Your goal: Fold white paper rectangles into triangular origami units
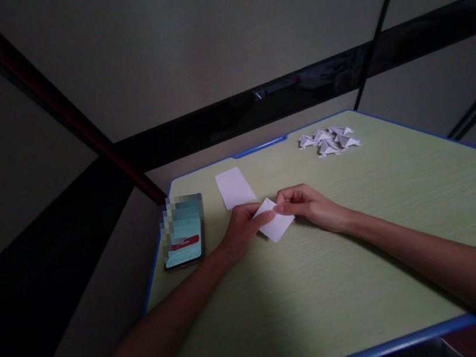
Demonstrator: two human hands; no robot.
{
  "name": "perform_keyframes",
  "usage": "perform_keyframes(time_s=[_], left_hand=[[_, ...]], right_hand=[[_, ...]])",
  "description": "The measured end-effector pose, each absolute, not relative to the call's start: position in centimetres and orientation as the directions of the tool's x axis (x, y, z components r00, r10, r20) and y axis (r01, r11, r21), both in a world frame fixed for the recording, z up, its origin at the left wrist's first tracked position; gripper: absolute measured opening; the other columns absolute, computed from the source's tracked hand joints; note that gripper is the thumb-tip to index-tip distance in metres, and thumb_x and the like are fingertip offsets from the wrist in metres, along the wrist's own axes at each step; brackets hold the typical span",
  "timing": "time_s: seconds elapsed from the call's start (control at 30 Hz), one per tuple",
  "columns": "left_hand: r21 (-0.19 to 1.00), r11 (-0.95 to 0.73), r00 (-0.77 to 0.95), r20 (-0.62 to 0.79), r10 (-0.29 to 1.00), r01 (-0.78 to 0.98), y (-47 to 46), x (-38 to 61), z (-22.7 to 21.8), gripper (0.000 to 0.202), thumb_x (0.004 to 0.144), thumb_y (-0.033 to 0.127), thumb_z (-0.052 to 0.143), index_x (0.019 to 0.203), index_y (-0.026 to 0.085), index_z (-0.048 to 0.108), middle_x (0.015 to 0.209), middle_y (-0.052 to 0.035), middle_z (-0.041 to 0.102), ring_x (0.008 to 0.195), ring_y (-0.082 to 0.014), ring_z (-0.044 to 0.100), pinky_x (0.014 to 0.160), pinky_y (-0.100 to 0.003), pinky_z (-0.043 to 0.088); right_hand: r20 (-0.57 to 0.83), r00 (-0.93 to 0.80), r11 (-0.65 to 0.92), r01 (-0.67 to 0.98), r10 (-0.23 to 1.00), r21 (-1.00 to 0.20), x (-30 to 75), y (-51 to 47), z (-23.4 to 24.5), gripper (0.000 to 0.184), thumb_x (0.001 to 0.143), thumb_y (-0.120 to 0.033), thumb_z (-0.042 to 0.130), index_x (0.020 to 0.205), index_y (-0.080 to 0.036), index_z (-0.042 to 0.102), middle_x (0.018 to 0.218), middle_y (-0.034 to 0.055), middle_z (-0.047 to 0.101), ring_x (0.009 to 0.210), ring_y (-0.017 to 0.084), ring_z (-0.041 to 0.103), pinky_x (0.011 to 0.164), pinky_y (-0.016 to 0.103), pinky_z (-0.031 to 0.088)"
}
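Note:
Between both hands is a small piece of folded white paper [275, 229], turned so that it looks like a diamond with one corner toward me. My left hand [245, 226] pinches its left side, thumb on top and fingers underneath. On the right side, my right hand [306, 204] grips it too, its thumb pressed near the middle beside the left thumb. A crease line shows near the top corner. The fingers under the paper are partly hidden. Just beyond my left hand, a flat white sheet [234, 187] lies on the table.
Several folded white paper figures [328, 145] stand grouped at the table's far right. A phone [187, 242] with a lit, partly blurred screen lies at the left edge. The light green table [385, 252] has a blue rim and meets a panelled wall [210, 46] behind.

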State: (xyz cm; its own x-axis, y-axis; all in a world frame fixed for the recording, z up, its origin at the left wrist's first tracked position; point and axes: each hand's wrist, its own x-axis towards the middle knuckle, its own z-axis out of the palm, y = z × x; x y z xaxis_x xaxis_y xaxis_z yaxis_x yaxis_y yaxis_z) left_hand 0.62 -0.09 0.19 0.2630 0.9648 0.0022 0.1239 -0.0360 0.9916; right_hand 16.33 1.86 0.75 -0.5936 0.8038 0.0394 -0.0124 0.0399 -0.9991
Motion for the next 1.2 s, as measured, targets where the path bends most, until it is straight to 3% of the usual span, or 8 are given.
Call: perform_keyframes(time_s=[0.4,1.2], left_hand=[[0.995,-0.098,0.185,0.093,0.978,0.020,0.13,0.90,-0.21,0.016,0.065,0.028,0.058,0.063,0.012,0.058,0.054,0.0026,0.052,0.050,-0.0071,0.042,0.048,-0.019,0.030],[0.970,-0.157,0.109,0.138,0.984,0.188,-0.39,1.27,0.20,0.023,0.066,0.030,0.055,0.051,0.012,0.056,0.046,0.0042,0.044,0.046,-0.0066,0.036,0.044,-0.020,0.026]], right_hand=[[0.021,-0.576,0.072,0.066,0.817,-0.995,16.54,2.18,0.96,0.024,0.064,-0.032,0.059,0.055,-0.013,0.046,0.045,-0.0065,0.038,0.043,0.004,0.031,0.044,0.021,0.019],[0.028,-0.611,0.108,0.095,0.791,-0.990,16.74,2.07,0.66,0.027,0.066,-0.036,0.058,0.057,-0.013,0.047,0.045,-0.0062,0.040,0.042,0.004,0.031,0.043,0.021,0.019]])
